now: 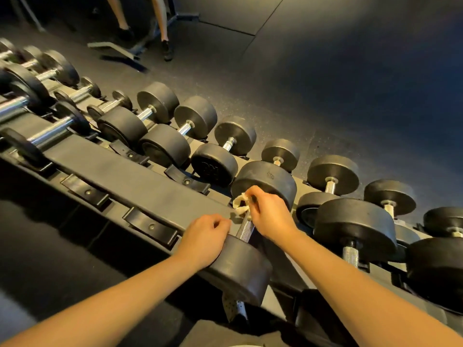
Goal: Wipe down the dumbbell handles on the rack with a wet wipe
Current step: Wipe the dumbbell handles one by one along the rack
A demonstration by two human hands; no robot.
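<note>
The right hand (271, 216) pinches the crumpled wet wipe (240, 205) at the far end of the dumbbell's knurled handle (245, 227). The left hand (204, 237) rests on the near head (243, 269), fingers curled; whether it grips, I cannot tell. Best to wrap the wipe round the handle and draw it nearward.

Dark rubber floor (325, 71), mat seams visible top centre, faint speckle lower down. Top left: another person's bare legs (161, 18) in dark shoes (167, 50), standing approx. beside a gym machine's angled metal base (112, 50). Floor looks bluish toward right, warmer toward left
</note>
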